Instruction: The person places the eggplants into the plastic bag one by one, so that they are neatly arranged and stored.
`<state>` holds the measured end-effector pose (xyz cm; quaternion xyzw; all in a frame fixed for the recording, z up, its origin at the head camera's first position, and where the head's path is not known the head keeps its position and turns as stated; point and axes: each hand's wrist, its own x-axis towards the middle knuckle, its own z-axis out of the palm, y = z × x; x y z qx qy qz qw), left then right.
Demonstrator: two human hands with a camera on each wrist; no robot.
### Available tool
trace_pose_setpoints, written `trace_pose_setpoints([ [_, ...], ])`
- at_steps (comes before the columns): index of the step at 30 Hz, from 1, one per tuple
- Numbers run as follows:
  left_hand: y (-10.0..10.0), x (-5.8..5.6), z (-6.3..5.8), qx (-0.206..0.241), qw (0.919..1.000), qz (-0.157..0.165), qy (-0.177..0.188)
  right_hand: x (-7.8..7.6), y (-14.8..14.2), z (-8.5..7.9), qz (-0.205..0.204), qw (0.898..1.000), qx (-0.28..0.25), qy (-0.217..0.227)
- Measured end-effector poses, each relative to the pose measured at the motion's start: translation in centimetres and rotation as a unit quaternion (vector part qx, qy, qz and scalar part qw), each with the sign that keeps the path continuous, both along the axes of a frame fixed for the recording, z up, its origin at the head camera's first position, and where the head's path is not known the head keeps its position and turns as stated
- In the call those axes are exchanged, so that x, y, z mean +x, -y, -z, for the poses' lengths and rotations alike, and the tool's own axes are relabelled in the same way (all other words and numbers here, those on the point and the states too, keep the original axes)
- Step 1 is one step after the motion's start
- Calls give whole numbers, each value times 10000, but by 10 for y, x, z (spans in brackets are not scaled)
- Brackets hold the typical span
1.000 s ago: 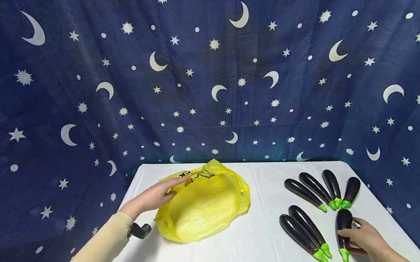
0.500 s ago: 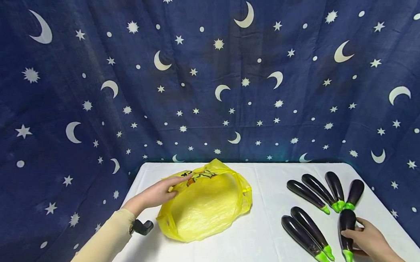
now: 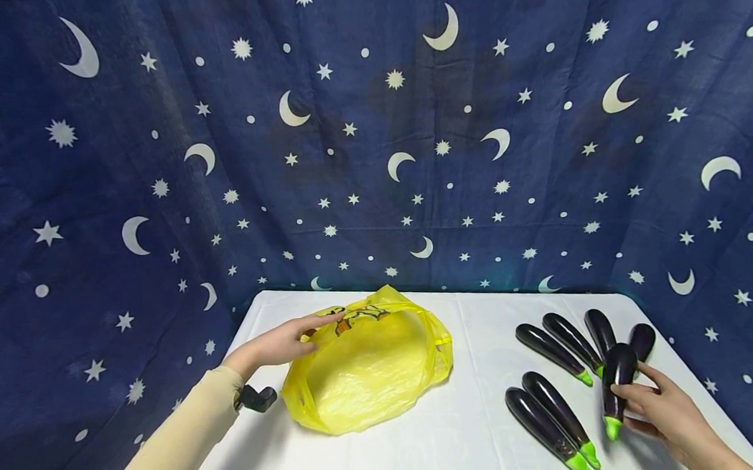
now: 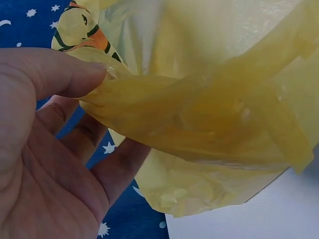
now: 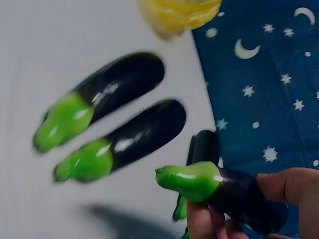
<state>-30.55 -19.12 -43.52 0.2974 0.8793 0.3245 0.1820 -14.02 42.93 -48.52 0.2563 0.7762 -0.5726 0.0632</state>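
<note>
A yellow plastic bag point(image 3: 365, 372) lies on the table with its mouth spread wide toward me. My left hand point(image 3: 279, 344) holds its left upper edge; in the left wrist view the thumb pinches the thin film point(image 4: 164, 114) against the fingers. On the right, my right hand point(image 3: 668, 408) grips an eggplant point(image 3: 620, 374) between thumb and fingers, raised off the cloth, green stem end toward me. Two eggplants point(image 3: 550, 426) lie side by side to its left. Behind it several more eggplants point(image 3: 570, 338) are fanned out, some partly covered by the held one.
White cloth covers the table point(image 3: 441, 439). Between the bag and the eggplants is a wide stretch of it. A dark blue curtain point(image 3: 346, 158) with moons and stars hangs behind and at both sides. A black wrist mount point(image 3: 257, 398) sits under the left wrist.
My right hand has lifted the eggplant off the table, up and slightly away from me. The left hand keeps its place at the bag's edge. The head view has shifted slightly.
</note>
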Motion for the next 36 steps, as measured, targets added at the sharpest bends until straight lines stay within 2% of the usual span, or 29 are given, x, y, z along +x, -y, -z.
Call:
trace_pose_setpoints([
  [5,1,-1,0,83,10000,35,3,-9,17,-7,-38,9985,-536,-88],
  [10,3,-2,3,413,9990,57,149,-16,37,-6,-252,9968,-744,-139],
  [16,4,-6,6,715,9974,99,77,-21,54,-5,-467,9945,-896,-264],
  [22,5,-4,2,399,9989,-150,196,-27,74,-5,-636,9916,-1051,-394],
  [27,4,-1,-1,-11,9998,-77,189,-32,90,-5,-903,9871,-1189,-572],
  [32,3,-1,-3,-243,9995,-103,144,-37,106,-6,-1123,9794,-1488,-773],
  [36,2,-3,-3,-304,9994,-168,86,-43,121,-7,-1331,9695,-1810,-982],
])
